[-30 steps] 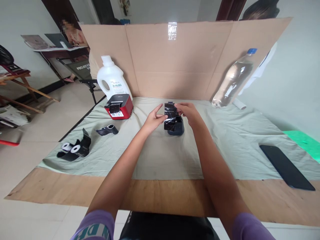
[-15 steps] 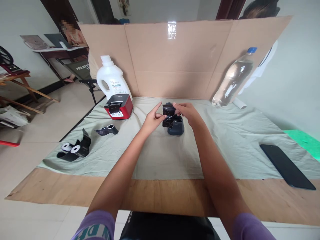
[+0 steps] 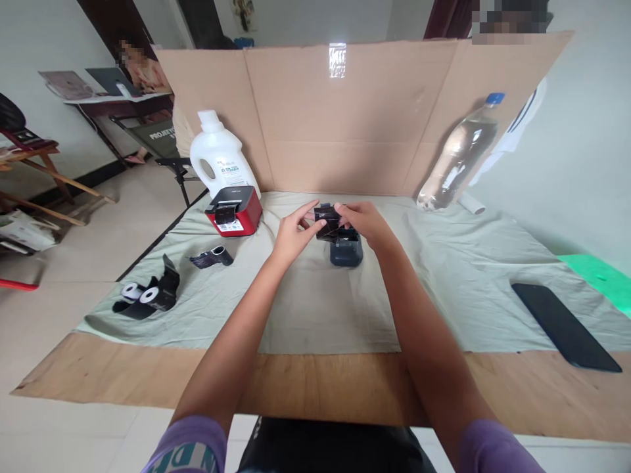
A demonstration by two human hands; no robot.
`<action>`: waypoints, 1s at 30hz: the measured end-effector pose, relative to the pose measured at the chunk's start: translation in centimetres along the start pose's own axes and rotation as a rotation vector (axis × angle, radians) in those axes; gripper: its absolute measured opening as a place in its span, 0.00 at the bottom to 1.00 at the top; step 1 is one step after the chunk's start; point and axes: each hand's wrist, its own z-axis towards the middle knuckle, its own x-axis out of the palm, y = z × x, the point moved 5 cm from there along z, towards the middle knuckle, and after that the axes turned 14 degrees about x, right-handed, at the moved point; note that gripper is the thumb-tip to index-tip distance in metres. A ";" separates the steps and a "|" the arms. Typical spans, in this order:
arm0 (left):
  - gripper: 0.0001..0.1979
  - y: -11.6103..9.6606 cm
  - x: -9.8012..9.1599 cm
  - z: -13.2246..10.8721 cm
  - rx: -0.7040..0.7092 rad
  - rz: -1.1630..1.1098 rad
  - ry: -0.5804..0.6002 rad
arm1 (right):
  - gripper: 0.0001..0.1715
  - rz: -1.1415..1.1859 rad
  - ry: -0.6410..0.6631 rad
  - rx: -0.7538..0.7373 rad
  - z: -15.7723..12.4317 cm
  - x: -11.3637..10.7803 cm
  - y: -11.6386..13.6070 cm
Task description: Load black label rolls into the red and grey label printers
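Now, with the clock centred on the black strip: black phone lies on the bench at 4 o'clock; paired black rolls, white ends showing, at 8; single roll between 8 and 9. Dark device sits at 5, just nearer than the strip. Left hand pinches the strip, thumb on its near face, fingers partly hidden; right hand pinches its upper right corner. Farther: red-and-black printer at 9, white jug at 10, clear bottle at 2, cardboard panel at 12.

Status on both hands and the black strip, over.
Left hand, right hand: both gripping black strip. Blocking view: strip partly hides dark device below.
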 end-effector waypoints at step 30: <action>0.20 0.9 3.0 -1.2 -0.034 -0.103 -0.013 | 0.22 -0.075 0.113 -0.071 -0.8 -1.0 0.4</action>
